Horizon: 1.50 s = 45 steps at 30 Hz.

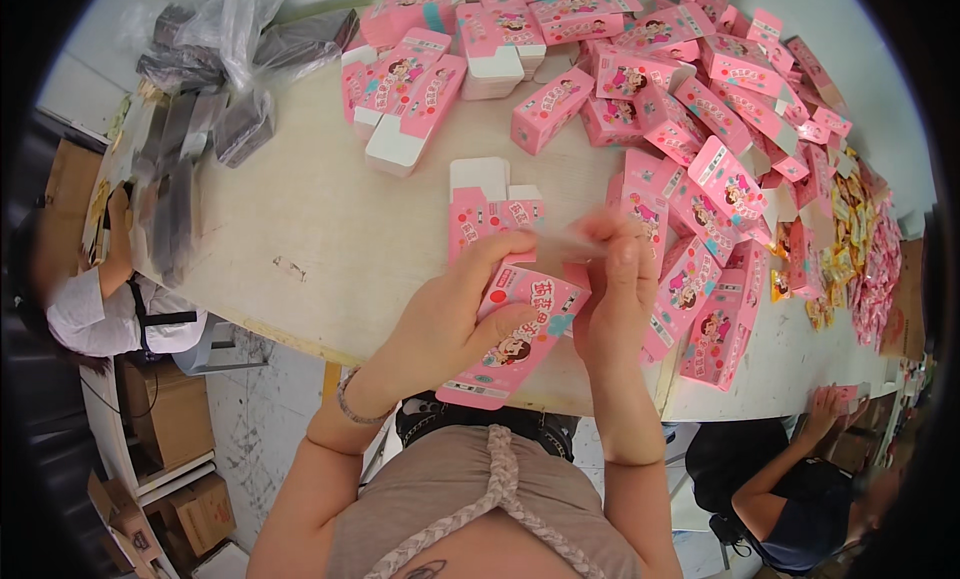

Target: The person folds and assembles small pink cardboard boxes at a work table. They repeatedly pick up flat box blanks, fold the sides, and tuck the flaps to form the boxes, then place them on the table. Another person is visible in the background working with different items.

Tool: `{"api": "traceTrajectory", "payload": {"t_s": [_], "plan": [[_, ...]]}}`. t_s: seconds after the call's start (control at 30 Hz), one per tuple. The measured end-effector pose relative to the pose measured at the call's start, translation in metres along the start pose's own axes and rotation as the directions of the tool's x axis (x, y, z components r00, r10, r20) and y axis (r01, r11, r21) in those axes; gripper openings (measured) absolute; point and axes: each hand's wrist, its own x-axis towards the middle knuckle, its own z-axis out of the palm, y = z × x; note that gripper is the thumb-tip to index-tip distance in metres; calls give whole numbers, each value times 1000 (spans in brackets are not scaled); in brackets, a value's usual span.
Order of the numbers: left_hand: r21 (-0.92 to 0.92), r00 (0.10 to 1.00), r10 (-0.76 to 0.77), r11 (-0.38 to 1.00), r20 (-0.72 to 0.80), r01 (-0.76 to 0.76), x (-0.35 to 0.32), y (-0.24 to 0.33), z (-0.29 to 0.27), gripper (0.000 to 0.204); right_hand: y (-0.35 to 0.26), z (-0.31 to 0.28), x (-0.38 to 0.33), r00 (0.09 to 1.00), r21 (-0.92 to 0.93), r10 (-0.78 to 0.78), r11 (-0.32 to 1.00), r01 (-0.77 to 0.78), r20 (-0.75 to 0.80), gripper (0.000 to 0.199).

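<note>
The top end of the pink carton point(515, 337) is hidden behind the fingers, and something thin and pale at the right hand's fingertips is smeared by motion; it may be a clear sachet or a flap, but the blur does not let me tell. The left hand point(450, 314) is clamped around the carton's left side, thumb across its printed face, holding it tilted above the near edge of the table point(330, 229). The right hand point(615, 299) is closed at the carton's upper right corner, fingers pinched together on that blurred piece.

Just behind the hands, a flat unfolded carton point(485, 211) lies on the table, its lower part covered by the left fingers. The fisheye rim darkens and bends the corners of the view, cutting off a person in a white sleeve point(90, 314) at the left and another person in dark clothes point(790, 489) at the lower right.

Bare tabletop lies to the left of the hands, up to the table's front edge. The right and far sides are crowded with a heap of pink cartons point(700, 109), glossy printed card, boxy, some with white flaps open. Far left sits a crinkled clear plastic bag point(235, 29) over dark flat packets point(185, 149). Small bright wrapped sweets point(860, 249) line the right edge.
</note>
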Motion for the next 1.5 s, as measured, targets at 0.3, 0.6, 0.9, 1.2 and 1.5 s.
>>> {"api": "traceTrajectory", "payload": {"t_s": [0.3,0.6,0.9,1.2,1.5], "plan": [[-113,1000,16,993,4,-15,-8,-2,-8,68,-21,-10,-3,952,-272,92,962,-9,293,21],[-50,991,131,990,-24,-132,-7,-11,-7,54,-21,-19,-3,907,-374,233,923,-93,350,27],[-294,991,-89,954,-101,55,-20,-34,4,53,-12,-41,10,724,-589,278,779,215,631,43],[-155,893,-251,966,-373,206,2,-64,-19,47,62,-43,19,955,-985,246,16,169,168,79],[-797,775,-614,537,-145,277,19,-66,-2,50,12,-33,6,819,-838,318,443,317,478,33]]}}
